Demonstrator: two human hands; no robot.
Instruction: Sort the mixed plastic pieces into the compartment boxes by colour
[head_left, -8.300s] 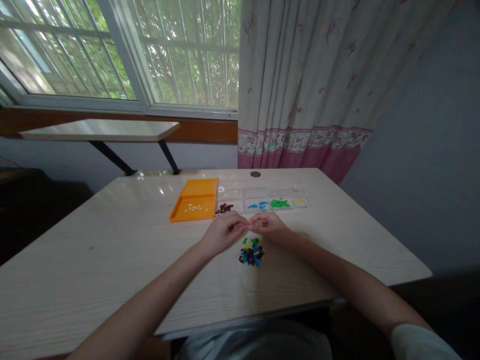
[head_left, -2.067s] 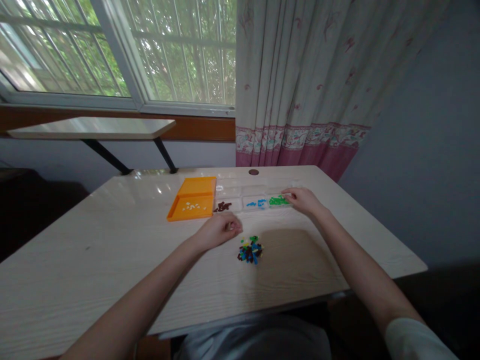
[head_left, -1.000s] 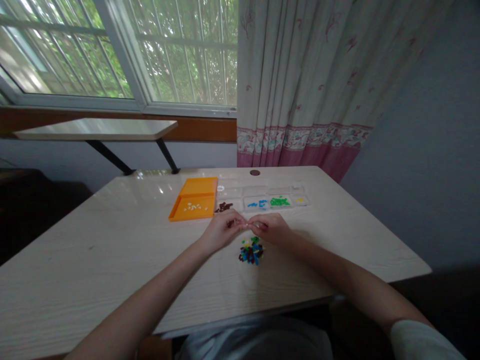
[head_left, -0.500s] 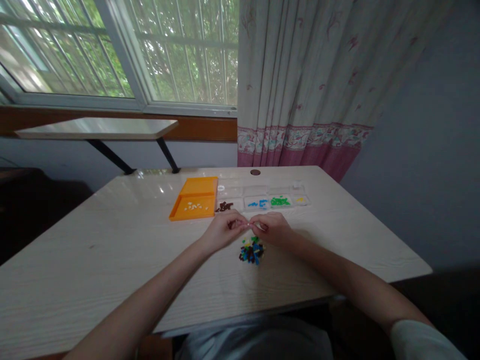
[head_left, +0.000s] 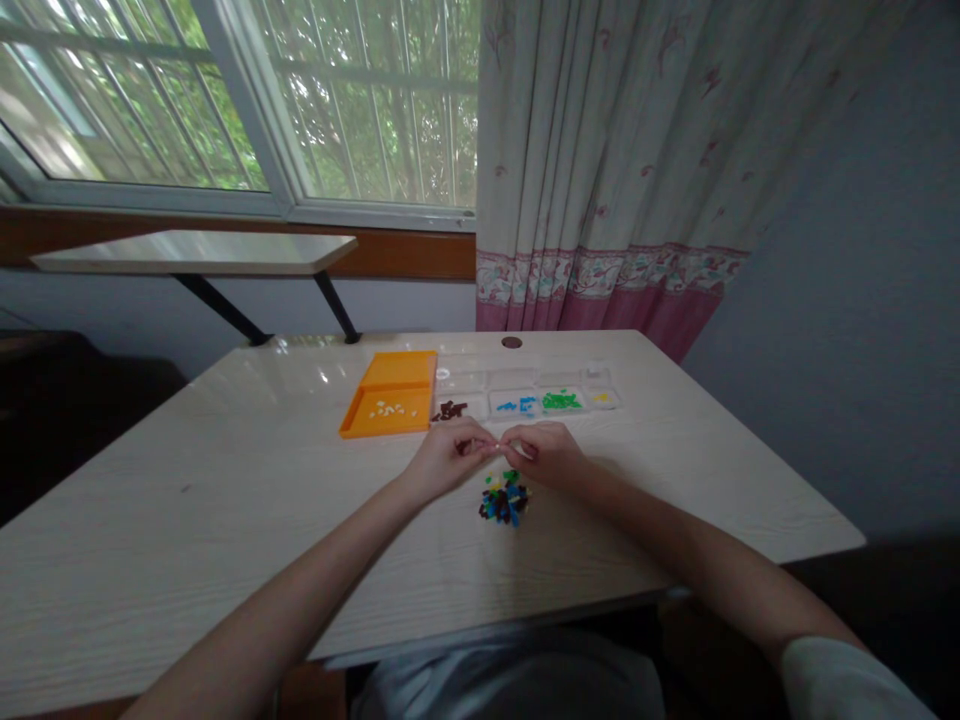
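My left hand (head_left: 450, 455) and my right hand (head_left: 549, 453) meet fingertip to fingertip above the table. Both are closed in a pinch on a tiny whitish piece (head_left: 497, 446), too small to name. Just below them lies a pile of small mixed pieces (head_left: 505, 500) in blue, dark brown, green, yellow and white. Beyond my hands, clear trays hold sorted pieces: dark brown ones (head_left: 451, 410), blue ones (head_left: 517, 405), green ones (head_left: 561, 400) and a few yellow ones (head_left: 601, 398). White pieces (head_left: 390, 409) lie in the open orange case (head_left: 365, 432).
The pale wooden table (head_left: 225, 520) carries a raised shelf (head_left: 195, 252) on black legs at the back left. A round dark brown disc (head_left: 511, 343) is set near the far edge. A curtain (head_left: 600, 200) hangs behind, beside a barred window (head_left: 367, 110).
Both hands keep the same pinch in nearly the same place. The view has shifted very slightly; the pile and the sorted pieces look unchanged.
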